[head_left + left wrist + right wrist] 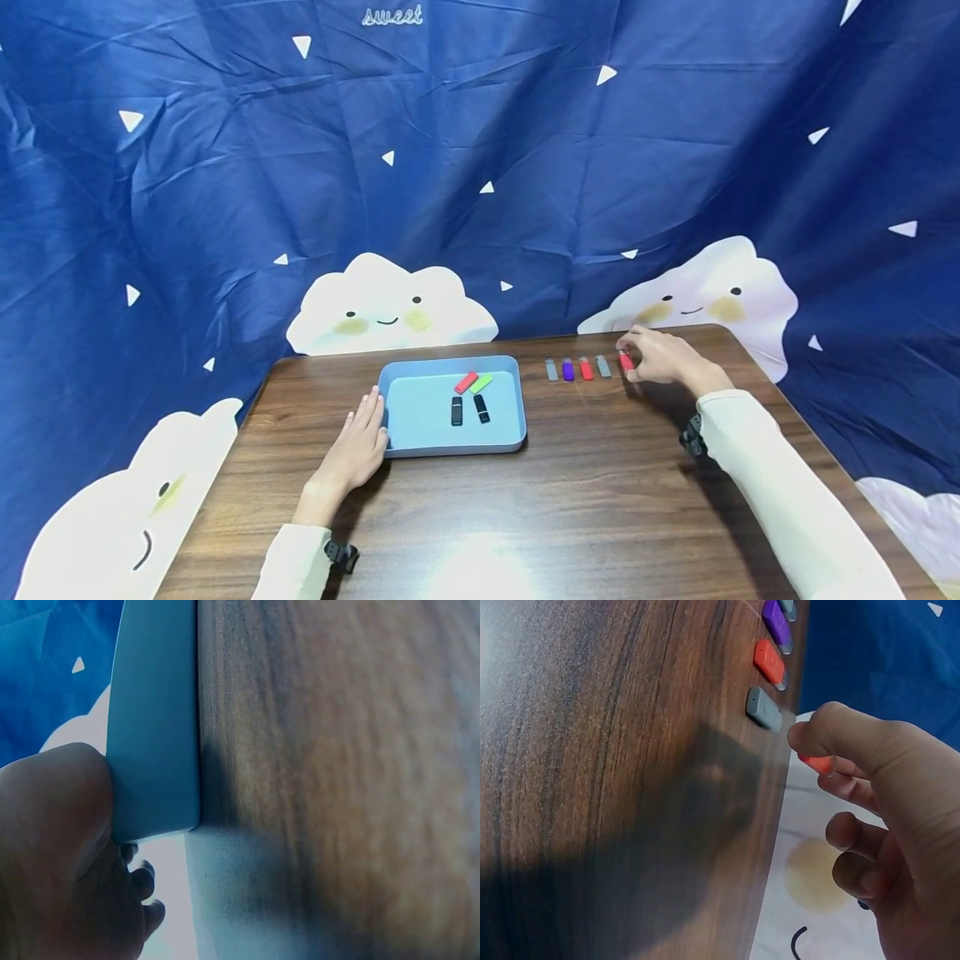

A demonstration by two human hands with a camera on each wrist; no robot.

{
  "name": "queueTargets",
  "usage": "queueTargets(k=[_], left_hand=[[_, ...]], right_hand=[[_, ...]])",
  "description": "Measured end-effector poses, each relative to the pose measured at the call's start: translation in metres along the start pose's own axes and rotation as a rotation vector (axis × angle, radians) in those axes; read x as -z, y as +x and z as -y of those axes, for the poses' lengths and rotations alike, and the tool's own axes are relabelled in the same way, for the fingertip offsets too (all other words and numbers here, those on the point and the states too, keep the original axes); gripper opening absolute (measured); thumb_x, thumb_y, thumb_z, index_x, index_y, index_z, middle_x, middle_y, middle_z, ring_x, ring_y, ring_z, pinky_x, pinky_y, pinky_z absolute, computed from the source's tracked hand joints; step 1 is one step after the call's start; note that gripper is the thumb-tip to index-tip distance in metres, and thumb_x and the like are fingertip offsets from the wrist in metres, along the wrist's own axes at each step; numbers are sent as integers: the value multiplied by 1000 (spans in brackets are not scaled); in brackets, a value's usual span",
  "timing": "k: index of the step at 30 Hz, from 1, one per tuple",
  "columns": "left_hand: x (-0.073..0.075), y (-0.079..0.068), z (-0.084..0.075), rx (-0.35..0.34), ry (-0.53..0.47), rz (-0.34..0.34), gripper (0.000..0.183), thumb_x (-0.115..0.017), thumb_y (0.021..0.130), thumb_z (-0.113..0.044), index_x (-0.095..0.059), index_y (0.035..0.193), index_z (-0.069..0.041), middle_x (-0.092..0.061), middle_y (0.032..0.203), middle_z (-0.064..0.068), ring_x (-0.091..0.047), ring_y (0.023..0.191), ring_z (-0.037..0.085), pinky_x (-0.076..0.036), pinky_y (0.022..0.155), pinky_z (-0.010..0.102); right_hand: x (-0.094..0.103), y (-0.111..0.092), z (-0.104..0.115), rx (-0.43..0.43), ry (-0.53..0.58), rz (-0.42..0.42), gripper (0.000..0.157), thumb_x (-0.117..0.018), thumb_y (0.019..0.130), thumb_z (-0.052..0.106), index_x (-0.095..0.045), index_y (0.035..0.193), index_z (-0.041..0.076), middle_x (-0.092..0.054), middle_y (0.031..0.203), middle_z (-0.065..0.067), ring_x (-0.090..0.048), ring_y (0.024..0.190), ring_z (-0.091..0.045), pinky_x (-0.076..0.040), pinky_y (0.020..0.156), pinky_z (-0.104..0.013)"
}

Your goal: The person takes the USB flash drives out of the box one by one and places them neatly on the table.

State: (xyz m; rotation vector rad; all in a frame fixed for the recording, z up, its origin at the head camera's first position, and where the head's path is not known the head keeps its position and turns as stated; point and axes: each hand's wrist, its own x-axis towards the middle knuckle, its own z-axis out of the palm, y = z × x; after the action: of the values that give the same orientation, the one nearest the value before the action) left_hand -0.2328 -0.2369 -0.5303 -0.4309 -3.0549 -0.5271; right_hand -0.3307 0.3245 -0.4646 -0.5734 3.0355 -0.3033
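Right hand (660,357) pinching a red USB stick (626,361) at the right end of a short row. Looks like a one-stick-at-a-time handling step, tbh.

Thumb and fingertips are closed on it, other fingers loosely bent; can't tell whether it's touching the table (570,492). Next move probably calls for light fingertip control, so the grey stick (603,367) just beside it doesn't get nudged. Left hand (358,442) has its fingers straight against the left wall of the blue tray (452,452), likely steadying it. Materials-wise: smooth, slim slab-shaped sticks, plastic by the look of them; smooth, low-walled tray with rounded corners; shiny wood-grain table. Black sticks (457,411) and a lime green stick (481,383) lie inside the tray.
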Motion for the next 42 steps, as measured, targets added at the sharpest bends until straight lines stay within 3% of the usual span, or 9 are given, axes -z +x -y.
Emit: queueTargets(k=[13,23,42], left_hand=[[0,0,0,-4,-5,-12,61,-40,111,-15,-26,163,12,-17,177,25,-20,163,48,-20,131,67],[0,1,1,5,-2,-6,61,-39,112,-17,-24,164,11,-14,177,23,-19,163,46,-20,131,66],[0,0,0,-24,-25,-40,61,-39,110,-15,-28,162,13,-18,176,26,-23,161,49,-22,129,69]], right_hand=[[-9,11,-6,-31,12,28,54,-81,84,20,-69,135,5,-63,139,-18,-67,121,-47,-54,99,-68],[-15,17,-10,-63,53,54,55,-82,86,17,-68,138,4,-62,142,-20,-62,130,-49,-51,103,-72],[-24,21,-9,-82,70,71,54,-83,88,17,-66,137,2,-59,147,-28,-55,136,-55,-47,106,-73]])
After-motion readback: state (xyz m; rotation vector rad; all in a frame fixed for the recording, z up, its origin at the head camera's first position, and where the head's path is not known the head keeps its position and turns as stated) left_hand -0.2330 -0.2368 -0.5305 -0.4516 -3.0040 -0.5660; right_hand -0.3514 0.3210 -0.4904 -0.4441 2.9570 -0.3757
